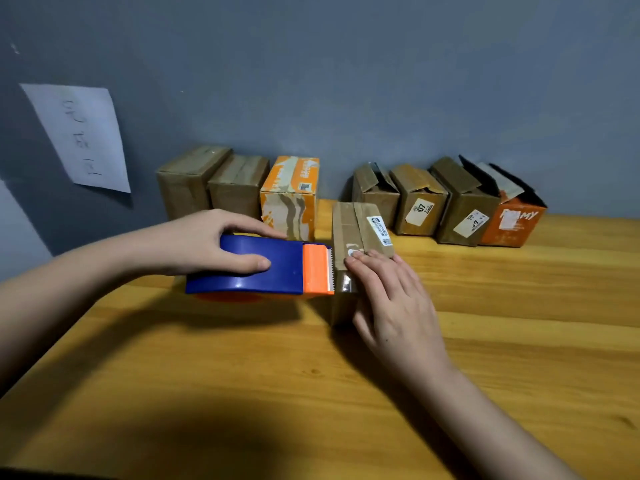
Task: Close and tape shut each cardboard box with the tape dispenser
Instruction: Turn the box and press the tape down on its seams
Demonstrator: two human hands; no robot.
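A: Left hand (211, 242)?

B: Wrapped over the tape dispenser (259, 265). Thumb along the near blue face, fingers curled over the far top edge. Firm grip. Dispenser lies level above the wooden table (519, 323), its orange cutter end with serrated blade right against the left end of the brown box (360, 237).

A: Right hand (391, 299)?

B: Fingers straight and close together, laid flat on the near top of that box, fingertips by the blade. Thumb down the box's near side. Pressing, not gripping. A shiny strip of clear tape (346, 284) shows on the box's end face beside the blade.

A: The box itself?

B: Flaps shut, old tape strip along the top, white label on the far right corner. It stands on the table a little forward of the row.

A: The row?

B: Against the grey wall (346, 81). Left group: two brown boxes (214, 181) and an orange-and-white box (291, 195), all closed. Right group: three brown boxes (419, 199) and an orange box (512, 220), flaps up or ajar. A gap lies between the groups, behind the worked box.

A: Anything else?

B: White paper sheet (81, 136) stuck on the wall, left. Writing unreadable.
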